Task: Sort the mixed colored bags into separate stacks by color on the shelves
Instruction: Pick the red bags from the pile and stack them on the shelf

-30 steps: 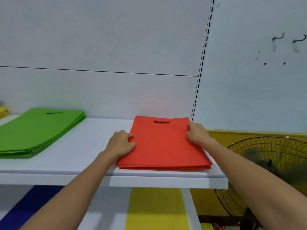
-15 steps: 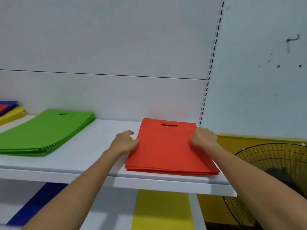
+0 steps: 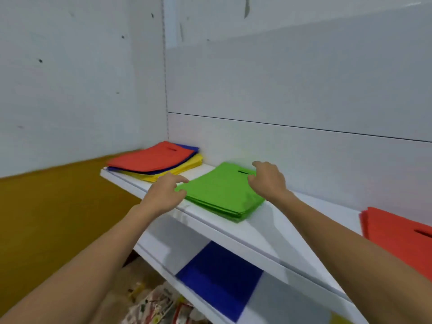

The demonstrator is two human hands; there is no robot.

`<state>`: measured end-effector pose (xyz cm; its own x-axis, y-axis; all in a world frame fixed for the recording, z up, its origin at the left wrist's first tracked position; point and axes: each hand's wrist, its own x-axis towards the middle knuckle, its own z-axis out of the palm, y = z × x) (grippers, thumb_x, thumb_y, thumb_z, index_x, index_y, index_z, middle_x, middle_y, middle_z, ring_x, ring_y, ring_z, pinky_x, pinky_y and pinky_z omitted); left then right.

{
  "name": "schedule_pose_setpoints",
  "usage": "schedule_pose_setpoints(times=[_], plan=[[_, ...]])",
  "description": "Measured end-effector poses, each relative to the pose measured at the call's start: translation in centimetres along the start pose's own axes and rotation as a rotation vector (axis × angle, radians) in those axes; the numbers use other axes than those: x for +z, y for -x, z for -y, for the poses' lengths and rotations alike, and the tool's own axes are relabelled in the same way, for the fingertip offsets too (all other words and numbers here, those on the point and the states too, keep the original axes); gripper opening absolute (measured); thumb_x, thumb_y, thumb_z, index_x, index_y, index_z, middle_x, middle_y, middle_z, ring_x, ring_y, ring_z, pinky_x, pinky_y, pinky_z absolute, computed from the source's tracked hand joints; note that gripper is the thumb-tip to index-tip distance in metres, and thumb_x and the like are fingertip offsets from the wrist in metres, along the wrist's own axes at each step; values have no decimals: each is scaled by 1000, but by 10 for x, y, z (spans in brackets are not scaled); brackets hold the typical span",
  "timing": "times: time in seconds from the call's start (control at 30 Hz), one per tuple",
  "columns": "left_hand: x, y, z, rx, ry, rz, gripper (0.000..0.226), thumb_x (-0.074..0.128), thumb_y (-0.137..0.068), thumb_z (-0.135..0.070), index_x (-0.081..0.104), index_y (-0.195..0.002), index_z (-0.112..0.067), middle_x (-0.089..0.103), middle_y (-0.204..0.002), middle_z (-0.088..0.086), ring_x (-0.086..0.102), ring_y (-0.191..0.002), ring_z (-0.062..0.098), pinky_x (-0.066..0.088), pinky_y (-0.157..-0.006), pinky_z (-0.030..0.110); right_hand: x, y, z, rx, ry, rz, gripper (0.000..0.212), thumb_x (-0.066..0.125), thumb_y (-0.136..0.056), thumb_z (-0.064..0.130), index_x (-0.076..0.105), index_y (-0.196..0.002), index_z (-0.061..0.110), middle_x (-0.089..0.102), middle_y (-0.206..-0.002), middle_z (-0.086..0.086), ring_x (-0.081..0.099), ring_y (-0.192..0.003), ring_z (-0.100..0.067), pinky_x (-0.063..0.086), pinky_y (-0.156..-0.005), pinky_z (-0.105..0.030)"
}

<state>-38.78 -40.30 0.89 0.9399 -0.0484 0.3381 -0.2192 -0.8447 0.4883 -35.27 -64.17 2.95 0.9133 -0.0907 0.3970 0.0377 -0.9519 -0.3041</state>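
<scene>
Okay, head view: both hands at the flat stack of green fabric bags, mid white upper shelf. Left hand has curled fingers at the stack's left corner, and I can't tell if it's pinching. Right hand is relaxed, fingertips by the handle slot, grasping nothing. Mixed pile of red, blue and yellow bags sits at the shelf's left end, a red bag stack at the right. A blue bag lies on the lower shelf.

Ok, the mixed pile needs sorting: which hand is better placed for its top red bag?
Left hand, likely: it is beside the mixed pile, while the right hand is farther off, across the green stack.
</scene>
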Motion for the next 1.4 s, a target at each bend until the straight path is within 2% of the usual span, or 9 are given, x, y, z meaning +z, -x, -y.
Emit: schedule_pose_setpoints(times=[0.17, 0.37, 0.5, 0.77, 0.93, 1.07, 1.17, 1.3, 1.4], plan=[[-65, -4, 86, -87, -93, -95, 39, 50, -87, -15, 58, -125, -22, 55, -127, 3, 53, -112, 18, 40, -93, 31, 51, -35, 113, -159, -111, 21, 42, 47, -87, 16, 50, -128, 8, 53, -126, -18, 47, -119, -35, 41, -95, -40], [-106, -11, 160, -150, -122, -132, 41, 49, -86, -10, 58, -125, -19, 58, -121, 8, 55, -108, 20, 40, -89, 28, 106, -59, 202, -256, -213, 51, 26, 46, -82, 15, 56, -104, 5, 60, -107, -16, 53, -105, -36, 42, -77, -37], [-107, -31, 199, -178, -123, -133, 40, 50, -87, -12, 57, -126, -21, 55, -124, 6, 53, -111, 19, 42, -94, 32, 134, -73, 234, -284, -223, 80, 34, 46, -84, 13, 55, -115, 3, 58, -113, -16, 51, -111, -35, 45, -85, -40], [-93, -116, 247, -125, -99, -144, 40, 51, -88, -14, 55, -128, -20, 54, -124, 3, 52, -110, 16, 39, -93, 27, 175, -152, 264, -272, -211, 70, 39, 46, -86, 13, 53, -123, 4, 56, -125, -14, 49, -117, -33, 44, -90, -41], [-90, -177, 275, -120, -83, -130, 40, 53, -87, -15, 56, -126, -22, 55, -122, 2, 52, -107, 15, 38, -93, 26, 199, -210, 280, -267, -203, 59, 38, 46, -83, 13, 55, -118, 3, 59, -120, -15, 52, -112, -34, 45, -85, -39], [-84, -218, 303, -102, -86, -113, 38, 55, -86, -16, 58, -123, -22, 56, -120, 3, 54, -107, 15, 39, -93, 27, 224, -232, 282, -271, -110, 83, 41, 47, -84, 17, 53, -123, 7, 56, -124, -14, 51, -116, -33, 47, -90, -41], [-71, -251, 320, -58, -63, -93, 36, 56, -86, -17, 59, -122, -22, 58, -118, 3, 55, -105, 16, 41, -93, 29, 235, -249, 274, -196, -75, 88, 41, 46, -84, 18, 54, -124, 10, 56, -124, -12, 51, -117, -31, 46, -89, -39], [-53, -294, 343, 28, -26, -16, 34, 57, -86, -17, 61, -120, -22, 58, -115, 4, 57, -103, 16, 40, -89, 25, 245, -267, 264, -59, -11, 61, 30, 45, -84, 17, 57, -110, 7, 58, -117, -14, 53, -111, -32, 45, -84, -37], [-49, -331, 360, 104, -10, 43, 35, 58, -85, -17, 61, -120, -21, 59, -117, 6, 57, -103, 18, 41, -92, 27, 251, -279, 263, 55, 21, 19, 39, 48, -85, 18, 54, -122, 7, 54, -127, -14, 50, -119, -31, 42, -94, -39]])
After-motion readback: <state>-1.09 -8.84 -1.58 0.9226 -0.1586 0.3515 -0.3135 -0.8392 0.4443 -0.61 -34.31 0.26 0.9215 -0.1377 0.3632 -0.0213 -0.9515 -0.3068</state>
